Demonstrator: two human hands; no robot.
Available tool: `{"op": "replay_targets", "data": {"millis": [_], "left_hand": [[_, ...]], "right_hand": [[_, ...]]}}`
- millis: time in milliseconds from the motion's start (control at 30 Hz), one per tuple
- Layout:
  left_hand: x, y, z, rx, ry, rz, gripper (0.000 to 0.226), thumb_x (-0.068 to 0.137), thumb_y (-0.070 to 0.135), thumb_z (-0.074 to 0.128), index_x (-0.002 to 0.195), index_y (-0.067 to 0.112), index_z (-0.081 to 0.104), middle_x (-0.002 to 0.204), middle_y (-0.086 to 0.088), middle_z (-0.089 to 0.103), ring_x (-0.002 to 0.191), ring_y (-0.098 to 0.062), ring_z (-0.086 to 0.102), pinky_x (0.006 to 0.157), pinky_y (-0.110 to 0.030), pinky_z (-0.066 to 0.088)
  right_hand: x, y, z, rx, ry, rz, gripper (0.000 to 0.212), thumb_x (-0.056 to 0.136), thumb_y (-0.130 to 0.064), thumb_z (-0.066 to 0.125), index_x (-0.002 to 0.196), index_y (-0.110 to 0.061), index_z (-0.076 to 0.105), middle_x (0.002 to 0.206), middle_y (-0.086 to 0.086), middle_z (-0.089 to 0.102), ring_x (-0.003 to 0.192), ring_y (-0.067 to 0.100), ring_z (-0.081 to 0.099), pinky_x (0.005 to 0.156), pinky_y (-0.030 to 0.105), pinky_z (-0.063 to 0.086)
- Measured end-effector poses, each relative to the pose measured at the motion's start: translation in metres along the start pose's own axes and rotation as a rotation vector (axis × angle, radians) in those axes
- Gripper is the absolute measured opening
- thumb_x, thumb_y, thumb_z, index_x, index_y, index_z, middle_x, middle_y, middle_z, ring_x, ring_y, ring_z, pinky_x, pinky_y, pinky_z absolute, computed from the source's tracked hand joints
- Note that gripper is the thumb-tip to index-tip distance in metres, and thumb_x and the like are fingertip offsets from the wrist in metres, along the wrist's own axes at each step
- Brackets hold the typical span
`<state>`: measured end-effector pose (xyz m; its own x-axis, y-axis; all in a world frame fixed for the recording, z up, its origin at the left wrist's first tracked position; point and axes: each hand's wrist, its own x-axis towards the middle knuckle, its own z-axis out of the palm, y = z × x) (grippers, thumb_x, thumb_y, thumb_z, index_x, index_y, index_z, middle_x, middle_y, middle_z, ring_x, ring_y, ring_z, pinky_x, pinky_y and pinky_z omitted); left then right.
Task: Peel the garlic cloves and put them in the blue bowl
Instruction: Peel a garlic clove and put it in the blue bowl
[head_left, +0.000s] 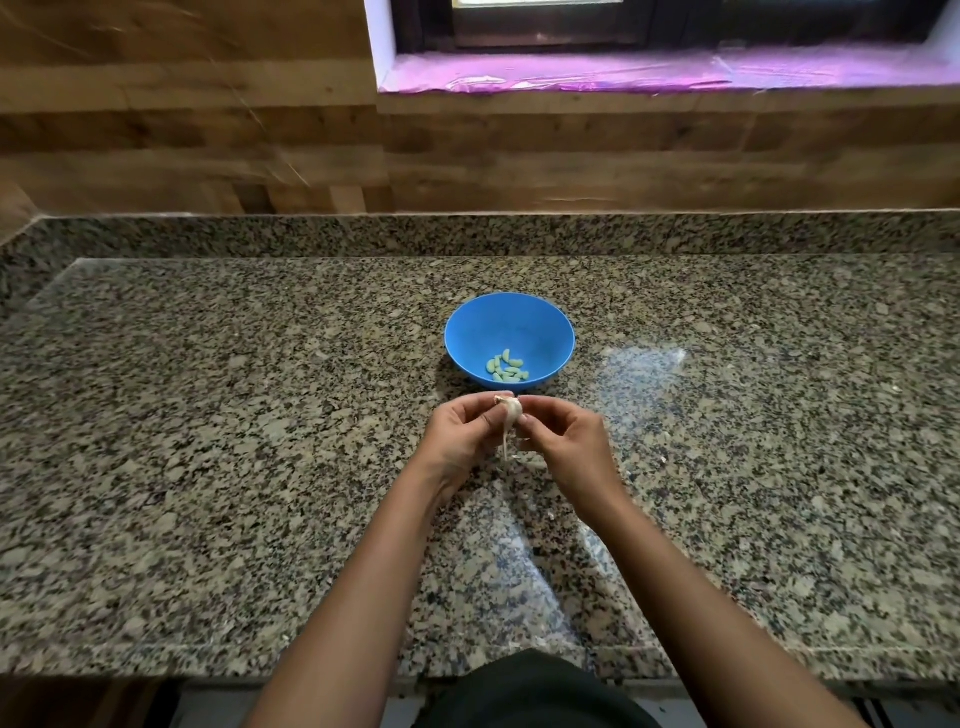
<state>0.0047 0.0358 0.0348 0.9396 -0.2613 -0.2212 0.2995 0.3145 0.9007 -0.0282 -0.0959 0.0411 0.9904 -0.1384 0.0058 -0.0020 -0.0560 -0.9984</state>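
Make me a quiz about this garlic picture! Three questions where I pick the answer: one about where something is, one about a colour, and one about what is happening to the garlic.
1. Where does the bowl stand?
A) on a chair
B) on the counter
C) on the floor

2. What colour is the bowl?
A) red
B) blue
C) yellow

3. What is happening to the garlic clove with the skin on it?
A) it lies in the bowl
B) it lies on the counter
C) the left hand and the right hand hold it

Answers:
1 B, the bowl sits on the speckled stone counter, just beyond the hands.
2 B, its wall is bright blue all round.
3 C, fingers of both hands pinch the clove above the counter, with a strip of skin hanging down.
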Motion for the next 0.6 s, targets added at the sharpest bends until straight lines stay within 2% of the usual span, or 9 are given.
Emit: {"op": "replay_targets", "data": {"millis": [67,167,267,433,600], "left_hand": [[0.002,0.002,-0.001,-0.025,-0.029,-0.015,0.022,0.085,0.001,0.059,0.107,0.000,0.063,0.087,-0.012,0.070,0.073,-0.018,0.068,0.062,-0.024,0.056],[0.003,0.001,-0.001,-0.005,-0.055,-0.033,0.018,0.086,0.002,0.058,0.103,0.002,0.063,0.086,-0.014,0.067,0.070,-0.017,0.064,0.061,-0.022,0.055],[0.004,-0.004,0.000,0.017,-0.057,-0.062,0.014,0.088,0.001,0.055,0.097,0.005,0.064,0.082,-0.013,0.063,0.061,-0.013,0.060,0.058,-0.021,0.053],[0.003,-0.011,0.001,-0.008,-0.041,-0.111,0.015,0.090,-0.002,0.051,0.097,0.003,0.063,0.084,-0.013,0.067,0.069,-0.018,0.061,0.055,-0.021,0.052],[-0.001,-0.013,0.004,-0.070,-0.042,-0.145,0.016,0.092,-0.003,0.048,0.098,0.000,0.062,0.084,-0.012,0.069,0.069,-0.016,0.067,0.056,-0.021,0.054]], "right_hand": [[0.000,0.000,0.002,-0.078,0.016,-0.065,0.018,0.086,-0.012,0.066,0.103,-0.008,0.069,0.088,0.004,0.072,0.078,0.012,0.069,0.070,0.025,0.057],[0.002,0.002,0.002,-0.155,0.034,-0.108,0.017,0.085,-0.016,0.067,0.100,-0.009,0.069,0.085,0.002,0.071,0.075,0.008,0.068,0.069,0.022,0.056],[0.003,0.006,0.001,-0.215,0.047,-0.095,0.018,0.084,-0.019,0.068,0.098,-0.007,0.068,0.083,0.002,0.070,0.073,0.009,0.067,0.067,0.024,0.057],[0.002,0.012,0.000,-0.253,0.051,-0.047,0.017,0.085,-0.019,0.068,0.096,-0.007,0.067,0.084,0.003,0.070,0.074,0.011,0.068,0.066,0.024,0.057],[0.002,0.016,-0.004,-0.176,0.026,0.025,0.014,0.086,-0.016,0.065,0.096,-0.006,0.067,0.084,0.007,0.070,0.076,0.020,0.069,0.067,0.033,0.059]]}}
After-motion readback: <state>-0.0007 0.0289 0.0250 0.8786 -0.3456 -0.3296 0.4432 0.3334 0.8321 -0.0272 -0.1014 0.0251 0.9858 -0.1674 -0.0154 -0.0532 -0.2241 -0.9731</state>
